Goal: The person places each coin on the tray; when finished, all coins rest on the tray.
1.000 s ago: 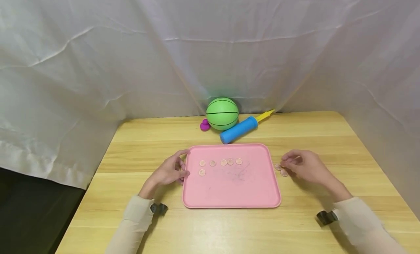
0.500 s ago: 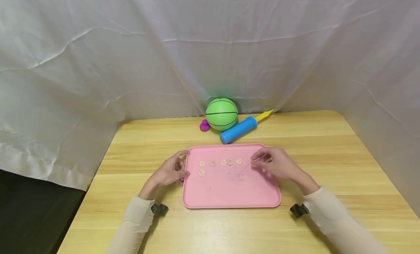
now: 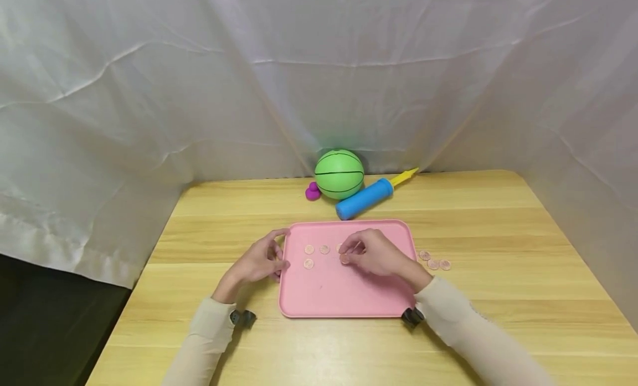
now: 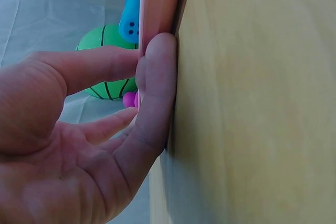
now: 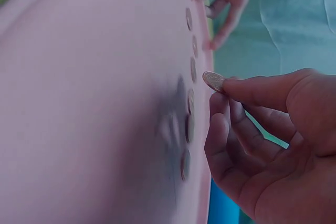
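A pink tray (image 3: 319, 300) lies on the table, its left edge held by my left hand (image 3: 256, 258). In the left wrist view, the thumb touches the tray's rim (image 4: 157, 9) while fingers lie against its outer side. Over the tray, my right hand (image 3: 377, 254) pinches a coin (image 5: 213, 81) between thumb and fingers, apart from the surface. Several coins lie in a row towards the tray's far side, among them one coin (image 3: 324, 249); the hand partly covers the row in the head view. Below the row's left end sits a single coin (image 3: 309, 263).
Three coins (image 3: 433, 264) lie on the wooden table (image 3: 498, 225) right of the tray. Behind the tray are a green ball (image 3: 339, 174), a blue pump (image 3: 366, 199) with a yellow tip, and a small purple knobbed object (image 3: 313, 191). A pale curtain (image 3: 349, 87) surrounds the table.
My right hand has picked up a coin from beside the tray and carried it left over the tray. The left hand stays at the tray's edge.
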Tool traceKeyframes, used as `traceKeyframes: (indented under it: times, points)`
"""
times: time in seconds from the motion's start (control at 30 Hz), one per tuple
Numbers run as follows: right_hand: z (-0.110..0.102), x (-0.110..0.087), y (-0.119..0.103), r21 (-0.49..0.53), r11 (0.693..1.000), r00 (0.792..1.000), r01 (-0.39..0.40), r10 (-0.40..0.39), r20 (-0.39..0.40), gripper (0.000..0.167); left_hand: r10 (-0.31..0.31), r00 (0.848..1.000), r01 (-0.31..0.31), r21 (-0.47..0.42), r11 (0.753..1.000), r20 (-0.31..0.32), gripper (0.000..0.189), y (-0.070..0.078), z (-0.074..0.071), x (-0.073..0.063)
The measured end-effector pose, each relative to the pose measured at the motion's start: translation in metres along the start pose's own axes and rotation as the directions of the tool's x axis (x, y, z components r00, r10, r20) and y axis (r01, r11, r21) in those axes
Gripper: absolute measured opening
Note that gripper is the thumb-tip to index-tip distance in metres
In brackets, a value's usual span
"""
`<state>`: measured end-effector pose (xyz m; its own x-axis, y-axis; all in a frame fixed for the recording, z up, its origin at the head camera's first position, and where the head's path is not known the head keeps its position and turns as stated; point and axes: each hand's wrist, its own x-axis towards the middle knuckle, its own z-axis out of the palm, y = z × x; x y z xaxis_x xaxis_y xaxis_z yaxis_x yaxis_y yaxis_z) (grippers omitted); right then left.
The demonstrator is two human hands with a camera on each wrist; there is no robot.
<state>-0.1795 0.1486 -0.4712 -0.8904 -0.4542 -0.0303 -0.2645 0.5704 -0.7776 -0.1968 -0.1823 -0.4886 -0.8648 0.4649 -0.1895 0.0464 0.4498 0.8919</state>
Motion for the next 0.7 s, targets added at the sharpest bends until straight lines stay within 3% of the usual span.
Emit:
traceKeyframes:
  times: [0.47,0.7]
  points:
    - [0.029,0.030,-0.021,-0.084,0.996,0.998,0.037,-0.032,0.052,0.006,0.004,1.000,-0.004,0.012,1.000,0.001,0.081,0.002,0.000,-0.001]
    - [0.032,0.029,-0.020,-0.129,0.987,0.995,0.095,-0.092,0.028,0.018,-0.004,1.000,0.004,0.009,1.000,-0.004,0.081,0.003,0.001,0.001]
